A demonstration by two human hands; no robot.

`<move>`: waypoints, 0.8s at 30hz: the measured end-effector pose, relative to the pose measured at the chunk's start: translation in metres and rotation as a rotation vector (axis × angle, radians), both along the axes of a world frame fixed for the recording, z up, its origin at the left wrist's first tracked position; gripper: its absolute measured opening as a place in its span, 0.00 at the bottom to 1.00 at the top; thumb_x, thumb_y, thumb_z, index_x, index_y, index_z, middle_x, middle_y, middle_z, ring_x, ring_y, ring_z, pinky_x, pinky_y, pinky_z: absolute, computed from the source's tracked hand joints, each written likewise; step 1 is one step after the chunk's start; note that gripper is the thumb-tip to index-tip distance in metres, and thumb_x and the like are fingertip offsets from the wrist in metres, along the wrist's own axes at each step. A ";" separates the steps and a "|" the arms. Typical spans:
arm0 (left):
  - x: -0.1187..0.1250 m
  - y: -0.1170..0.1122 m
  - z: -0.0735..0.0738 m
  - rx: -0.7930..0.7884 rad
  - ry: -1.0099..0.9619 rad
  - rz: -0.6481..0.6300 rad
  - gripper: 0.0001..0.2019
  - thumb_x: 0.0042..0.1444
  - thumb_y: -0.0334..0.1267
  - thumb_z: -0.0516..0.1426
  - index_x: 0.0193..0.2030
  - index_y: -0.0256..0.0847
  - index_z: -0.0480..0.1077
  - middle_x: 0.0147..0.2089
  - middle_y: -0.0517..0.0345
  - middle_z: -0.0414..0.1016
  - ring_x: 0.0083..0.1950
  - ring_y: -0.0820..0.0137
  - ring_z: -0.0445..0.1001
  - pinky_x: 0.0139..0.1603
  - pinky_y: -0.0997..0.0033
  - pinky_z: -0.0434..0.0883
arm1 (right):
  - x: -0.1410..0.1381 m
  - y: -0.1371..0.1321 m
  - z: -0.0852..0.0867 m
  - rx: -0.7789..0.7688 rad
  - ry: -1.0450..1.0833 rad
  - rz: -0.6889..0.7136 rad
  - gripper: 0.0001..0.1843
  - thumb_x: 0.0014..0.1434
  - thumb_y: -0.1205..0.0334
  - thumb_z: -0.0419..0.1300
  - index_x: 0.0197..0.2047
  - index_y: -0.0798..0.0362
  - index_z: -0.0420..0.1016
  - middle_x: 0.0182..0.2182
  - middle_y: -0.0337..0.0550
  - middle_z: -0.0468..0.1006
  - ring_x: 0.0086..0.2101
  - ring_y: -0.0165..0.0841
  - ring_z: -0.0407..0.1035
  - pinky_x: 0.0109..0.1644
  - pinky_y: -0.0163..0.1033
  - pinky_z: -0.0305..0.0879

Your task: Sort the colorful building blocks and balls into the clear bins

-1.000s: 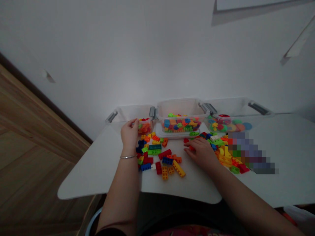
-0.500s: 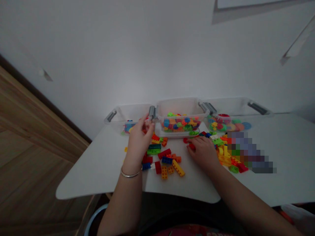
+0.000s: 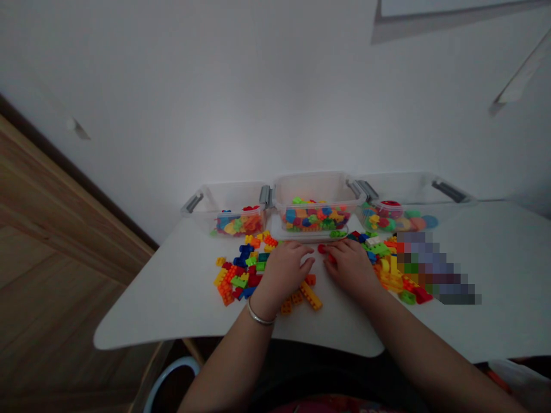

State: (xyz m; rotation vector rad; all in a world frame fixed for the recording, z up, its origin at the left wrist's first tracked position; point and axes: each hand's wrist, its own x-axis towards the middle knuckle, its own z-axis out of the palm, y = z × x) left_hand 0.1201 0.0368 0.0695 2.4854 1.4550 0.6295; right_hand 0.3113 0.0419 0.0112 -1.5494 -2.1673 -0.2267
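L hand (image 3: 282, 272) is resting just front of mid clear bin (image 3: 317, 186), L fingers (image 3: 303, 265) loosely curved & apparently released, nothing visible in them. R hand (image 3: 350, 268) is resting front-R of bin, R fingers (image 3: 340, 246) curling over red brick (image 3: 331, 258); can't tell if grasping. Loose plastic bricks (image 3: 241, 278) are lying front-L of bin, more front-R, on white table (image 3: 172, 310).

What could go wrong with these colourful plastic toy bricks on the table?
The long yellow plastic brick lies near the front edge of the white table, so it might get knocked off. The left hand and right hand are close to the clear plastic tub of bricks, so a bump might spill it.
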 end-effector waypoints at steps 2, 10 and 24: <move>-0.001 0.000 -0.001 -0.014 0.012 0.003 0.12 0.62 0.38 0.57 0.49 0.41 0.77 0.47 0.51 0.79 0.49 0.62 0.75 0.54 0.62 0.70 | 0.000 -0.001 0.002 0.001 0.004 0.035 0.12 0.58 0.63 0.59 0.44 0.52 0.80 0.41 0.46 0.82 0.46 0.42 0.68 0.56 0.49 0.60; 0.000 0.007 -0.012 -0.010 0.092 -0.051 0.12 0.60 0.38 0.58 0.50 0.42 0.77 0.48 0.51 0.78 0.50 0.62 0.74 0.56 0.62 0.69 | -0.003 -0.003 0.006 0.006 0.059 0.111 0.08 0.59 0.65 0.58 0.41 0.51 0.78 0.36 0.44 0.81 0.42 0.39 0.70 0.52 0.45 0.61; 0.027 0.017 -0.018 0.021 0.248 -0.069 0.11 0.58 0.42 0.59 0.45 0.40 0.78 0.45 0.48 0.76 0.49 0.57 0.73 0.50 0.59 0.71 | -0.004 -0.005 0.004 -0.022 -0.026 -0.106 0.20 0.57 0.66 0.58 0.53 0.63 0.72 0.48 0.57 0.79 0.48 0.45 0.70 0.53 0.46 0.63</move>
